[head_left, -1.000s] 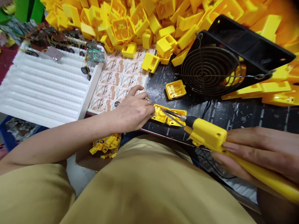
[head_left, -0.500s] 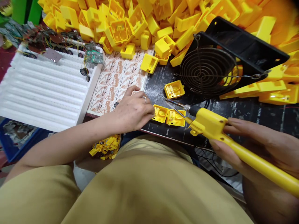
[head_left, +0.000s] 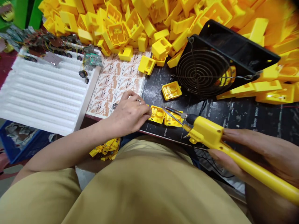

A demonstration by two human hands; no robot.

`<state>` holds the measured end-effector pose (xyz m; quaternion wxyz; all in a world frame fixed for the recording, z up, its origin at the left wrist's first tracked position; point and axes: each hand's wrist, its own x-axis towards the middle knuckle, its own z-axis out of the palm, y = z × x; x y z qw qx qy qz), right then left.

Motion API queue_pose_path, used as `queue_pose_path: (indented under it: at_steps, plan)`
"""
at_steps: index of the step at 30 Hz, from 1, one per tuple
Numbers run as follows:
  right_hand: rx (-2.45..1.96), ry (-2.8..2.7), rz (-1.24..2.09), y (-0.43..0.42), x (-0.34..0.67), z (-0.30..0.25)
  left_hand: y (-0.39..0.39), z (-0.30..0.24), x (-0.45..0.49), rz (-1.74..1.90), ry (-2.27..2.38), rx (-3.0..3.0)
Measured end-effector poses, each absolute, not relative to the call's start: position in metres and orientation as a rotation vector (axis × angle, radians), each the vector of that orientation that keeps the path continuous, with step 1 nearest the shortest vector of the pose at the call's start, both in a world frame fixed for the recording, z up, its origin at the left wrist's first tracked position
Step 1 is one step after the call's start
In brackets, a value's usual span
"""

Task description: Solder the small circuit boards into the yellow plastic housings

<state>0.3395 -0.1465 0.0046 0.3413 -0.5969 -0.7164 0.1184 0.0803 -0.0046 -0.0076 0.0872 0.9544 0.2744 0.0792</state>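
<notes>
My right hand (head_left: pixel 254 158) is wrapped around the handle of a yellow soldering gun (head_left: pixel 209 132). Its thin metal tip and feed tube point left, over the right one of two small open yellow casings, near the left casing (head_left: pixel 157 114). The right casing (head_left: pixel 173 119) is partly covered by the tool. My left hand (head_left: pixel 130 112), with a ring on one finger, has its fingers bent and closed at the left end of this row. A sliver of yellow casing shows by its fingertips; the rest is hidden beneath the hand. Another open casing (head_left: pixel 171 91) lies just behind the row.
A black fan (head_left: pixel 205 71) with a wire grille stands at the back right. Behind it rises a big heap of yellow casings (head_left: pixel 116 32). To the left, a white foam tray (head_left: pixel 46 96) bears wired circuit boards (head_left: pixel 93 59). A blue crate (head_left: pixel 21 143) sits below.
The view has shifted slightly, moving the bench items a little left. A yellow sliver now shows by my left fingertips. The soldering gun stays over the casings.
</notes>
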Motion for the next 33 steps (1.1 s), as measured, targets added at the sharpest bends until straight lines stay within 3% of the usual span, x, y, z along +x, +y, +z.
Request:
queue_pose_path:
  at_steps: [7, 33]
  plan:
    - [-1.124, -2.039, 0.463, -0.143, 0.348, -0.005, -0.008, -0.012, 0.078, 0.241, 0.727, 2.998]
    - [-1.025, -2.234, 0.257, -0.112, 0.339, 0.013, -0.002, -0.009, 0.079, 0.151, 0.782, 2.790]
